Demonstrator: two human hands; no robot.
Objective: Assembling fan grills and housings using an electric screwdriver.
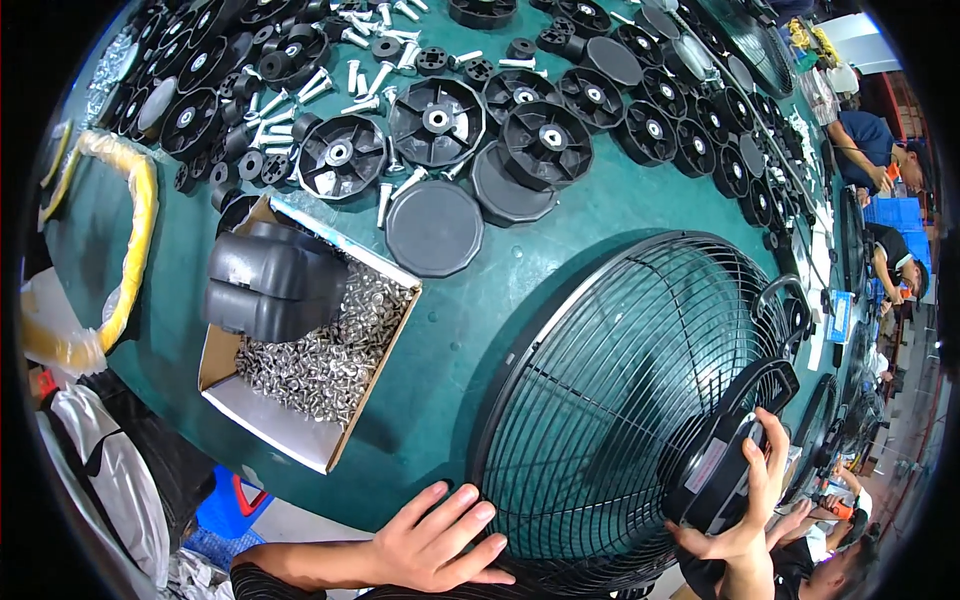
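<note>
A black wire fan cage (590, 410) lies on the green table in front of me, toward the right. On its back sits a black motor housing (715, 470) with a pale label. My right hand (745, 510) grips this housing, thumb on the near side and fingers over the far side. My left hand (440, 545) is at the near left rim of the cage, its fingers spread and stretched out, nothing held. Left of the cage stands an open cardboard box (330, 440) full of small silver screws (310, 380), with a black moulded plastic cover (270, 280) resting on top.
Black wheels (437, 120), flat round caps (434, 228), small black bushings and silver bolts (375, 80) crowd the table's far side. A yellow wrapped hoop (140, 230) hangs at the left edge. Other people (870, 150) work along the right, beside more fan cages. A blue stool (230, 505) stands below.
</note>
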